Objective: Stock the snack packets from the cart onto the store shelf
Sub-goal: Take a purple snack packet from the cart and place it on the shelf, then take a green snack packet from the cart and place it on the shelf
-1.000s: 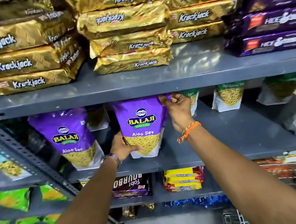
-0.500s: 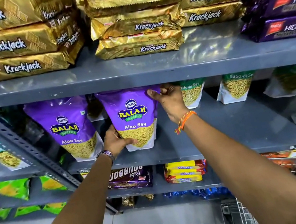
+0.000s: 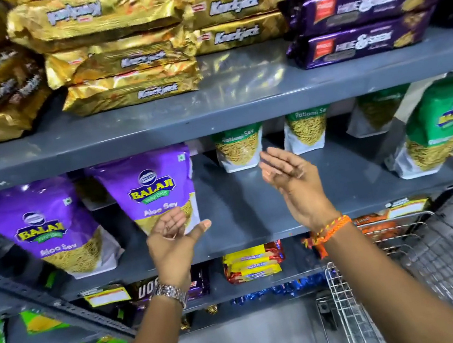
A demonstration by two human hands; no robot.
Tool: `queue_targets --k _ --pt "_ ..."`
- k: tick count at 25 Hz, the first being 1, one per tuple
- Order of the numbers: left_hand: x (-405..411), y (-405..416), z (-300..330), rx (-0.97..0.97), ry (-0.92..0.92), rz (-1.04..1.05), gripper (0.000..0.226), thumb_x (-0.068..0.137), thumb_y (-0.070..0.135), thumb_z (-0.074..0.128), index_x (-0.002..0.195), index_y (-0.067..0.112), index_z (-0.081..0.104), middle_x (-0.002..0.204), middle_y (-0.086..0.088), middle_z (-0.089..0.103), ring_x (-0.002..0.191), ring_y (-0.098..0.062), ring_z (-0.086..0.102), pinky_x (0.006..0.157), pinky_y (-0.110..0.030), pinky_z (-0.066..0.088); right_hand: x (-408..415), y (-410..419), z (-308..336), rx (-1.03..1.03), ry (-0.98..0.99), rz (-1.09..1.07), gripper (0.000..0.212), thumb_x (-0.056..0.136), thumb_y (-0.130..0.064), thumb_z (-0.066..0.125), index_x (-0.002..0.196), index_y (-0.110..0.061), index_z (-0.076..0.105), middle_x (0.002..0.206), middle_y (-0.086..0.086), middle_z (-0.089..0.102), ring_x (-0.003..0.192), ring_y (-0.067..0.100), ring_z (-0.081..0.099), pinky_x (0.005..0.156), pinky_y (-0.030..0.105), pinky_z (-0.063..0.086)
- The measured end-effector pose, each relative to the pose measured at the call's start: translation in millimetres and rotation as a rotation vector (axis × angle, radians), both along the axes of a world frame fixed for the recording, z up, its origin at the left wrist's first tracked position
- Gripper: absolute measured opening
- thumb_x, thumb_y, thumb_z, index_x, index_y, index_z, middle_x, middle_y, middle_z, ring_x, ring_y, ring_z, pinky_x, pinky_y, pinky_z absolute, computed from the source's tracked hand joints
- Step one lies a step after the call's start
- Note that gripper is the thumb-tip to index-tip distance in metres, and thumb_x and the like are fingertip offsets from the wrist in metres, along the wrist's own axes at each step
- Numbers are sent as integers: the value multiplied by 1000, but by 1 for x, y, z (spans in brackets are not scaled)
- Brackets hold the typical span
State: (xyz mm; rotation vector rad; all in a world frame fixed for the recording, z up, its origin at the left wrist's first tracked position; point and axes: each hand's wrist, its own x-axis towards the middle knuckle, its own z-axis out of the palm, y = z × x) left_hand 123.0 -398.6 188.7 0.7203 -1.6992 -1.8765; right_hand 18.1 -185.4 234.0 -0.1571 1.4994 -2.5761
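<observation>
A purple Balaji Aloo Sev packet (image 3: 156,188) stands upright on the middle grey shelf (image 3: 251,220), beside a second purple packet (image 3: 47,229) to its left. My left hand (image 3: 173,239) is open, palm up, just in front of the packet's lower edge and holds nothing. My right hand (image 3: 292,184) is open too, fingers spread, over the bare shelf to the packet's right. The wire cart (image 3: 414,275) is at the lower right; its inside is mostly out of view.
Green Ratlami Sev packets (image 3: 241,148) stand at the back and right of the same shelf. Gold Krackjack packs (image 3: 124,57) and purple Hide & Seek packs (image 3: 361,40) are stacked on the shelf above. Biscuit packs (image 3: 251,262) lie on the shelf below.
Both hands have let go of the purple Aloo Sev packet and drawn back from it, now open. The packet stays standing on the shelf. The camera has shifted right and closer.
</observation>
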Motion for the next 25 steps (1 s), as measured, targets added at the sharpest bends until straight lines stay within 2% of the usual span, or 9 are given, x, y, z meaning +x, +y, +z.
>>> queue_targets --k 6,10,12,15,17,19,21,23,25 --pt "-31 119 -21 -96 -140 -457 57 60 -11 88 110 9 67 103 -3 72 97 -10 68 85 -9 55 63 154 -76 -18 -232 -366 44 77 11 67 117 -7 63 117 8 71 105 18 68 90 25 56" --pt "-58 220 -46 -201 -246 -899 56 61 -13 86 110 6 66 97 -1 70 89 -8 64 75 -4 51 125 246 -153 -132 -500 -662 99 22 -36 97 111 -9 64 103 1 75 93 10 71 86 24 56" --pt "-69 277 -67 -283 -337 -1177 64 57 -8 91 114 5 65 102 -7 69 91 -14 62 73 -3 49 157 283 -196 -178 -600 -794 81 28 -35 97 99 -15 64 91 -3 72 79 5 69 76 19 56" --pt "-82 360 -110 -489 -487 -1540 61 65 -2 90 119 7 62 108 -6 62 99 -11 57 71 1 43 186 318 -258 -262 -799 -1039 26 61 -3 81 76 -17 66 68 -4 70 59 4 65 54 14 53" --pt "-91 412 -150 -642 -585 -1763 41 73 1 85 100 21 60 95 1 57 87 4 56 69 -2 37 192 331 -297 -210 -927 -1154 22 70 6 72 79 -11 63 74 -1 74 65 14 63 54 21 51" --pt "-99 455 -195 -767 -713 -1858 36 74 13 88 95 16 60 97 -9 60 90 -2 62 75 -12 42 194 341 -327 -178 -1019 -1197 17 70 2 72 75 -8 59 76 4 75 59 14 60 52 21 49" --pt "-105 486 -237 -972 -766 -1954 67 65 38 91 118 9 62 123 -11 63 112 -20 62 96 -26 48 192 352 -344 -124 -1123 -1218 23 75 3 70 66 -10 52 56 2 64 44 13 52 42 17 43" --pt "-108 510 -276 -1072 -816 -1996 112 55 51 92 148 11 43 154 -7 46 138 -25 48 116 -35 40 187 365 -361 -122 -1243 -1254 17 72 -8 75 81 -1 62 80 15 69 64 21 58 60 30 55" --pt "-108 527 -308 -1218 -807 -2042 124 53 51 94 154 12 32 160 -8 39 144 -28 43 118 -38 38 187 379 -378 70 -1364 -1199 47 70 -23 77 103 7 65 103 21 69 85 28 63 80 42 52"
